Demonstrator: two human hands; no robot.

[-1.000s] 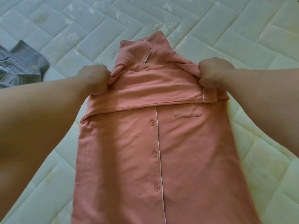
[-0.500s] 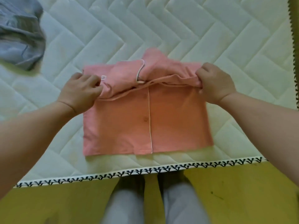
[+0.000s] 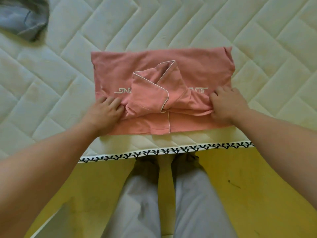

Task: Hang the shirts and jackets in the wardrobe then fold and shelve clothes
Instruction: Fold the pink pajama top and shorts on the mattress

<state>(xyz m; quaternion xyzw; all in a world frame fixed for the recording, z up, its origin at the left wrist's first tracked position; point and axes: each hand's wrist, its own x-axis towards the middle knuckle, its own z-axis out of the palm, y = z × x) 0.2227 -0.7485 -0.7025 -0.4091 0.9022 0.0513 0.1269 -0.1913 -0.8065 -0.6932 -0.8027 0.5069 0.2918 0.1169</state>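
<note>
The pink shirt [image 3: 197, 69] lay folded on the mattress [image 3: 257, 40], close to its near edge, its long axis running straight across you. Your left grip [image 3: 104, 111] clutched the fold's left end and your right grip [image 3: 226, 105] pinched its right end, both equally near. Any further fold, I judge, would go end over end.

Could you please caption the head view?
Left hand and right hand grip a folded pink shirt on a quilted mattress.
</note>
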